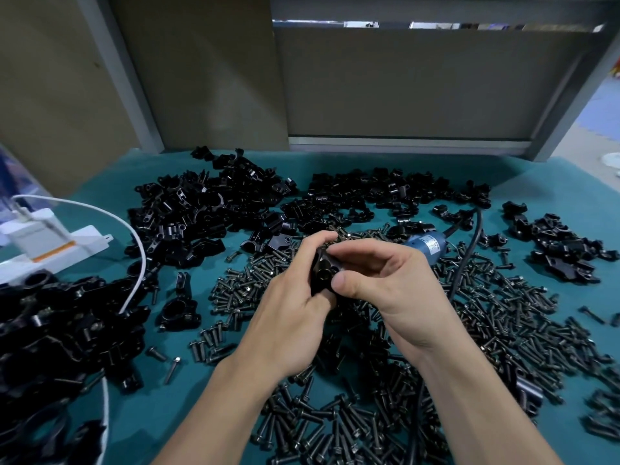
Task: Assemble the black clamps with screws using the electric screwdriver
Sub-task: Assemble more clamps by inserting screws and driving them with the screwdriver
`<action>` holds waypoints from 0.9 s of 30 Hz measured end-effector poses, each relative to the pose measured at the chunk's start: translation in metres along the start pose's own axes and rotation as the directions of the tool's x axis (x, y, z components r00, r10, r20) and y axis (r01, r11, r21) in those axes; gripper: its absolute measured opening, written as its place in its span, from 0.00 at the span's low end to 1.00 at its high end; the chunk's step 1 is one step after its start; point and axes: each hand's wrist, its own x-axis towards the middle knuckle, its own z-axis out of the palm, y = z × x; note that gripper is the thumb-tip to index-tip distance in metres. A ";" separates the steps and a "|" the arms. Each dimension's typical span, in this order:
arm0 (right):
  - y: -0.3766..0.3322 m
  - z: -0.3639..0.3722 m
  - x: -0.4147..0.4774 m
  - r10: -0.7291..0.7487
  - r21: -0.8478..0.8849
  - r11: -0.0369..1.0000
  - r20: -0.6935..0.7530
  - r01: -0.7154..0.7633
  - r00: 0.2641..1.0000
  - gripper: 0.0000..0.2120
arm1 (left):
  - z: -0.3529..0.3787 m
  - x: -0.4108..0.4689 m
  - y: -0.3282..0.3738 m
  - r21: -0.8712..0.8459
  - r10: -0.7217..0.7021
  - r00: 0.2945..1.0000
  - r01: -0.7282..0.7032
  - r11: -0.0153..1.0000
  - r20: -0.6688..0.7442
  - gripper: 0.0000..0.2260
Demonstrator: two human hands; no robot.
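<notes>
Far left: white power strip (50,239) with a white cable (134,236) looping over a heap of clamps (60,330) at the near-left edge. A second heap of clamp parts (201,209) lies farther back on the teal table (188,380).

Risks, as judged:
- Cable lies on the near-left heap; dragging a part out could snag it.
- The two clamp pieces may slip out of line while held in mid-air; a screw would then cross-thread.
- A dropped screw vanishes into the loose screws (503,323) below: no harm, but time lost.
- Electric screwdriver (427,245) lies just behind the right hand, its black cord (469,250) running through the screws; a quick reach could tangle.

Fingers:
- Left hand (288,317): fingers curled round the clamp (323,273) from the left, tips over its top edge. Firm grip.
- The clamp sits between both hands, raised above the screw pile, its bore facing the camera.
- Right hand (385,283): thumb pressed on the clamp's lower right, fingers bent over its top, close together. Cannot tell whether they also pinch a screw.

Far right: more clamp parts (563,250), untouched.
</notes>
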 end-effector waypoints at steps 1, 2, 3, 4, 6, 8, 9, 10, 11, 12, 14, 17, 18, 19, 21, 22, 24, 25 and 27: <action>0.000 0.001 0.000 0.000 -0.003 1.000 0.002 0.000 1.000 0.17 | -0.001 0.000 0.000 -0.011 -0.003 1.000 0.003 1.000 -0.001 0.28; 0.001 0.002 0.000 -0.001 -0.014 1.000 0.001 0.001 1.000 0.17 | -0.001 0.001 0.000 -0.024 -0.010 1.000 0.010 1.000 -0.002 0.28; 0.001 0.003 0.000 -0.005 -0.041 0.999 -0.005 0.005 1.000 0.17 | -0.002 0.002 -0.001 -0.040 -0.022 1.000 0.022 0.999 0.001 0.30; 0.002 0.004 0.000 -0.017 -0.088 0.996 -0.020 0.016 1.000 0.17 | -0.003 0.004 -0.002 -0.062 -0.040 0.999 0.041 0.997 0.012 0.32; 0.004 0.005 0.000 -0.056 -0.222 0.974 -0.063 0.041 0.996 0.19 | -0.003 0.006 -0.003 -0.137 -0.081 0.995 0.088 0.987 0.054 0.37; 0.007 0.007 0.000 -0.077 -0.313 0.949 -0.087 0.046 0.993 0.19 | -0.003 0.006 -0.004 -0.236 -0.096 0.991 0.115 0.965 0.088 0.39; 0.008 0.008 -0.001 -0.081 -0.328 0.943 -0.090 0.047 0.993 0.19 | -0.004 0.006 -0.004 -0.276 -0.094 0.991 0.116 0.954 0.093 0.39; 0.008 0.010 -0.001 -0.083 -0.330 0.943 -0.091 0.048 0.992 0.19 | -0.004 0.006 -0.004 -0.309 -0.089 0.992 0.114 0.944 0.094 0.39; 0.009 0.012 -0.001 -0.087 -0.324 0.945 -0.094 0.052 0.992 0.20 | -0.004 0.005 -0.004 -0.340 -0.087 0.992 0.114 0.934 0.095 0.38; 0.010 0.013 -0.001 -0.093 -0.308 0.950 -0.103 0.057 0.990 0.20 | -0.005 0.004 -0.003 -0.368 -0.086 0.991 0.117 0.922 0.098 0.37; 0.009 0.015 -0.002 -0.101 -0.233 0.970 -0.130 0.069 0.986 0.19 | -0.005 0.004 0.000 -0.402 -0.099 0.990 0.130 0.906 0.097 0.35; 0.008 0.014 -0.002 -0.084 -0.114 0.991 -0.141 0.068 0.986 0.15 | -0.006 0.007 0.001 -0.420 -0.145 0.988 0.153 0.895 0.049 0.32; 0.007 0.013 -0.002 -0.084 -0.116 0.991 -0.134 0.069 0.987 0.16 | -0.006 0.007 0.000 -0.420 -0.154 0.987 0.161 0.893 0.050 0.31; 0.006 0.013 -0.002 -0.091 -0.143 0.987 -0.126 0.072 0.988 0.16 | -0.006 0.007 -0.001 -0.417 -0.155 0.986 0.168 0.893 0.065 0.30; 0.007 0.015 -0.002 -0.112 -0.234 0.969 -0.115 0.082 0.987 0.18 | -0.007 0.007 -0.004 -0.426 -0.124 0.986 0.161 0.890 0.114 0.28; 0.008 0.016 -0.002 -0.119 -0.270 0.959 -0.111 0.085 0.987 0.18 | -0.006 0.007 -0.005 -0.436 -0.105 0.985 0.154 0.887 0.133 0.27; 0.010 0.018 -0.002 -0.122 -0.295 0.951 -0.095 0.089 0.988 0.17 | -0.004 0.008 -0.006 -0.420 -0.101 0.988 0.143 0.896 0.121 0.20; 0.010 0.017 -0.003 -0.125 -0.303 0.948 -0.085 0.094 0.989 0.17 | -0.003 0.009 -0.006 -0.382 -0.117 0.989 0.143 0.913 0.089 0.17; 0.010 0.016 -0.003 -0.140 -0.320 0.941 -0.073 0.110 0.987 0.17 | 0.000 0.011 -0.006 -0.286 -0.143 0.990 0.136 0.949 -0.002 0.16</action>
